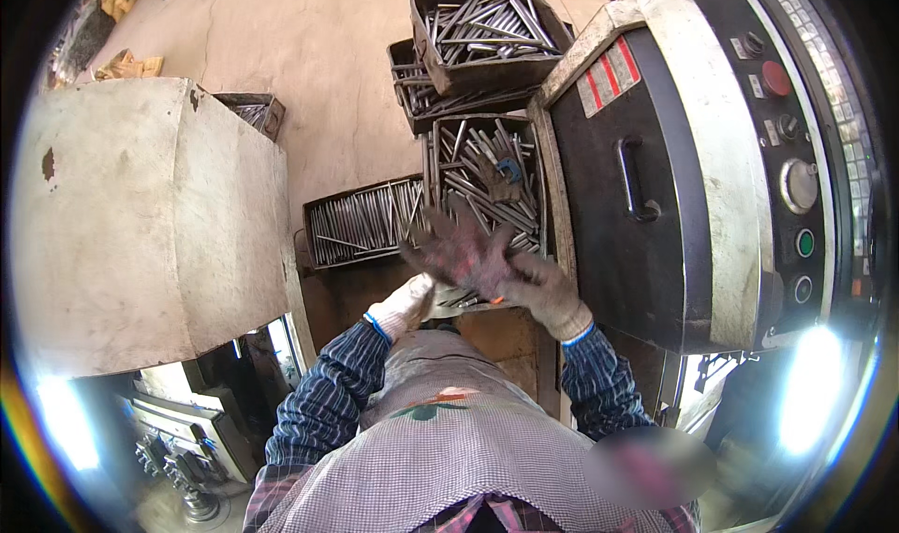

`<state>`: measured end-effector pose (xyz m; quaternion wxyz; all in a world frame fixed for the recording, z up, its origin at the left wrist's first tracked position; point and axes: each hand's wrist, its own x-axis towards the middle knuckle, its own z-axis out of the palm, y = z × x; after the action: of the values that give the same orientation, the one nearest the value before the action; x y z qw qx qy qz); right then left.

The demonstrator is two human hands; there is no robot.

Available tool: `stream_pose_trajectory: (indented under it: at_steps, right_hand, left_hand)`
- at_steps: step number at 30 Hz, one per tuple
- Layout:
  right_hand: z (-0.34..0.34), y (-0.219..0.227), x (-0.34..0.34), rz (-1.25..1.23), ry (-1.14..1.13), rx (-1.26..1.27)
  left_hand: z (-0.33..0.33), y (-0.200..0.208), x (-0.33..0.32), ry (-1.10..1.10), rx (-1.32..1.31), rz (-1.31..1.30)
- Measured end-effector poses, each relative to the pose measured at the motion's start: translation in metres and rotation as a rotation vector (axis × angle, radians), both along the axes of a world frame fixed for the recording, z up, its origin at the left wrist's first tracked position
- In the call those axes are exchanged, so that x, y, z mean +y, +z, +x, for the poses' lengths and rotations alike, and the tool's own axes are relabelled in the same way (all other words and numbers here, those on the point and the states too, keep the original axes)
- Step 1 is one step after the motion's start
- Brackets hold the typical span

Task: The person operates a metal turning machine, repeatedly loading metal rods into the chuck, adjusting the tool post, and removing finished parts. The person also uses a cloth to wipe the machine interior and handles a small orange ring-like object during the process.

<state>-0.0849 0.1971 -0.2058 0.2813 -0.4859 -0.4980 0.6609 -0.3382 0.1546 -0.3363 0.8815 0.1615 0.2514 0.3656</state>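
Between my hands, over the rod boxes, is a dirty reddish-brown work glove [461, 252] with its fingers spread up and to the left. A small orange bit shows at its lower edge. My right hand [554, 301], in a pale glove with darkened fingers, is closed at the glove's right side. My left hand [406, 305], in a white glove, touches or nearly touches its lower left; the left fingers are hidden behind it. Another dirty glove [499, 183] with a blue edge lies on metal rods in the middle box [436, 140].
Rusty boxes of metal rods stand ahead: a stacked pair [449, 81] and a low box [361, 261] of rods in rows. At right is a machine with a black handled door [609, 224] and button panel [796, 186]. A white machine housing [150, 214] stands at left.
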Motion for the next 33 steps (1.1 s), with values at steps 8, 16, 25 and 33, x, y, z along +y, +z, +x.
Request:
stream_pose_trajectory:
  at_steps: [8, 16, 25, 33]
  right_hand:
    - [0.01, 0.052, -0.038, 0.549, 0.222, -0.485]
    - [0.01, 0.065, -0.054, 0.379, 0.066, -0.4]
    - [-0.03, 0.078, -0.054, 0.355, -0.24, -0.113]
    - [-0.044, 0.115, -0.07, 0.283, -0.324, -0.005]
  left_hand:
    - [0.019, 0.02, 0.053, -0.409, -1.669, -1.174]
    - [0.02, 0.171, 0.058, -0.694, -1.382, -1.037]
    - [0.02, 0.185, 0.038, -0.737, -1.411, -0.965]
    - [-0.005, 0.194, 0.027, -0.581, -1.247, -0.762]
